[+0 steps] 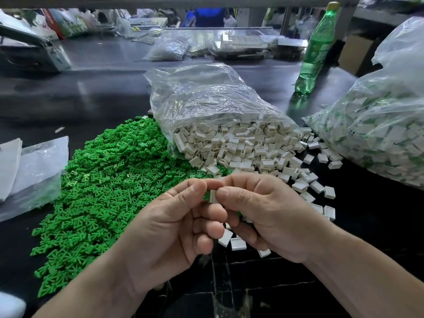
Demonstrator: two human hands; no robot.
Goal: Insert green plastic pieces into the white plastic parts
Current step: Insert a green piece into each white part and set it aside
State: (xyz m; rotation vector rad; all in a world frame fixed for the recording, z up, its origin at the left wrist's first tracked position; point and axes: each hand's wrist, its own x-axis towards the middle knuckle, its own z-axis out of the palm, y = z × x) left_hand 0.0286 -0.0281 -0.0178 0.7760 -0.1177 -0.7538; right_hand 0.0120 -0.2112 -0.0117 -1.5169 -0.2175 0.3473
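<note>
A broad heap of small green plastic pieces [103,187] covers the dark table on the left. White box-shaped plastic parts [247,148] spill out of an open clear bag [206,97] in the middle. My left hand [169,228] and my right hand [261,214] meet above the near edge of both heaps. Between their fingertips they pinch one white part [213,195], and a bit of green piece [207,195] shows at its left side. The lower fingers of both hands are curled.
A large clear bag [380,125] of white parts with green showing inside stands at the right. A green bottle [315,51] stands behind it. Flat plastic bags [34,171] lie at the left edge. More bags and trays sit across the far table.
</note>
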